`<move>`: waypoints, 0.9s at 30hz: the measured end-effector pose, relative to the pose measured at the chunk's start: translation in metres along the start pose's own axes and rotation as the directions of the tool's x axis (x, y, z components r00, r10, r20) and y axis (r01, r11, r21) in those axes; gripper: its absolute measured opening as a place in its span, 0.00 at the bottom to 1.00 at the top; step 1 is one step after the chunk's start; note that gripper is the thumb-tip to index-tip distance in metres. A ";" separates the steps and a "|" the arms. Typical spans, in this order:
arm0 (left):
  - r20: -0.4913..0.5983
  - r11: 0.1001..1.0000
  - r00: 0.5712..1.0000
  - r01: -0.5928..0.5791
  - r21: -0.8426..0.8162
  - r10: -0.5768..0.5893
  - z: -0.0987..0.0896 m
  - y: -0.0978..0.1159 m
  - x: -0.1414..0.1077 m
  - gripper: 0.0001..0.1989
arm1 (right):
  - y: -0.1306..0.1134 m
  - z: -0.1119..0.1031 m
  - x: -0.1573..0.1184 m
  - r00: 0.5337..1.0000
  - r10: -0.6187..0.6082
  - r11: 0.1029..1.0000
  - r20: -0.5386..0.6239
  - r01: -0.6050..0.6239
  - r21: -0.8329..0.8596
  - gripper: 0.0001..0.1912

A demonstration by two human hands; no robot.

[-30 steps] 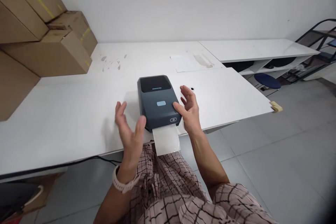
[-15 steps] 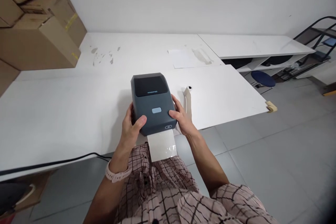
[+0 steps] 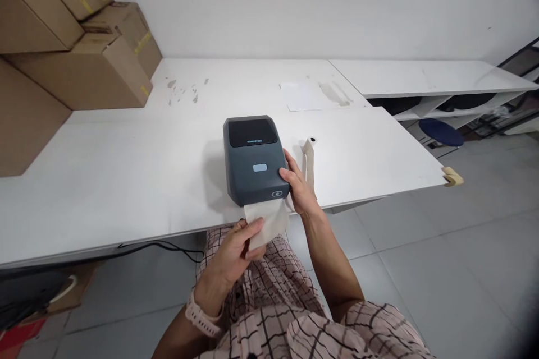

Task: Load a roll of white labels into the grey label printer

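Observation:
A dark blue-grey label printer [image 3: 256,174] with a black window and a pale blue button sits at the front of the white table. From its front slot hangs a strip of label paper [image 3: 272,217]. My left hand [image 3: 242,244] pinches the strip's left side, thumb on top and fingers beneath. My right hand [image 3: 297,185] grips the printer's right side, with the thumb on the top front corner. Just right of that hand, a small roll [image 3: 310,143] lies with a beige strip unrolled toward the table's front edge.
Cardboard boxes [image 3: 96,70] are stacked at the left. A white sheet [image 3: 301,96] lies toward the back of the table [image 3: 147,179]. Black cables [image 3: 155,244] run below the front edge. A blue stool [image 3: 442,132] stands at the right, near a padded table corner [image 3: 452,175].
My left hand has left the printer's left side and moved down to take hold of the label paper. My right hand stays on the printer. The view has shifted somewhat.

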State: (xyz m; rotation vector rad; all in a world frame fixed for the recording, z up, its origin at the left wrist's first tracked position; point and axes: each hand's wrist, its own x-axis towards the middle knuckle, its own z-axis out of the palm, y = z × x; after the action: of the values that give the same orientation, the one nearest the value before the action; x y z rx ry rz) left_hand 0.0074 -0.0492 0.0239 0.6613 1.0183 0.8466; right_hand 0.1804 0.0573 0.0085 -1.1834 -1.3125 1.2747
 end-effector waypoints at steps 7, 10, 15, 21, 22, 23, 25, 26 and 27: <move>-0.059 0.913 0.969 -0.206 0.351 0.242 -0.012 0.005 -0.010 0.28 | -0.041 0.003 -0.018 0.795 -0.604 0.617 0.055 0.510 -0.599 0.27; -0.208 0.798 0.856 -0.318 0.512 0.474 -0.026 0.004 -0.011 0.27 | -0.053 0.011 -0.024 0.762 -0.580 0.423 0.287 0.583 -0.693 0.29; -0.301 0.567 0.536 -0.448 0.691 0.789 -0.032 0.017 0.002 0.19 | -0.063 0.031 -0.028 0.766 -0.500 0.278 0.405 0.585 -0.762 0.24; -0.037 0.471 0.704 -0.435 0.767 0.709 -0.026 0.014 0.022 0.42 | -0.050 0.020 -0.031 0.795 -0.561 0.498 0.229 0.545 -0.675 0.21; -0.050 0.490 0.715 -0.425 0.761 0.697 -0.028 0.010 0.025 0.43 | -0.040 0.018 -0.035 0.811 -0.568 0.581 0.140 0.516 -0.629 0.23; -0.067 0.506 0.720 -0.414 0.757 0.691 -0.030 0.007 0.027 0.43 | -0.030 0.016 -0.040 0.827 -0.560 0.662 0.044 0.479 -0.577 0.26; -0.084 0.499 0.697 -0.418 0.759 0.712 -0.035 0.001 0.031 0.40 | -0.009 0.015 -0.050 0.860 -0.497 0.791 -0.112 0.396 -0.467 0.30; -0.078 0.473 0.664 -0.439 0.764 0.744 -0.038 -0.002 0.034 0.38 | 0.000 0.016 -0.054 0.872 -0.462 0.832 -0.163 0.362 -0.421 0.31; -0.067 0.436 0.618 -0.469 0.768 0.783 -0.039 -0.004 0.037 0.36 | 0.008 0.018 -0.058 0.882 -0.430 0.860 -0.190 0.337 -0.382 0.31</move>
State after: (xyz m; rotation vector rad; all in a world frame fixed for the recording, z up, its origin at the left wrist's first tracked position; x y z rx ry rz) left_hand -0.0174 -0.0164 -0.0115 1.6752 1.5386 1.3375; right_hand 0.1691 -0.0018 0.0005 -1.1957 -1.5065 0.5835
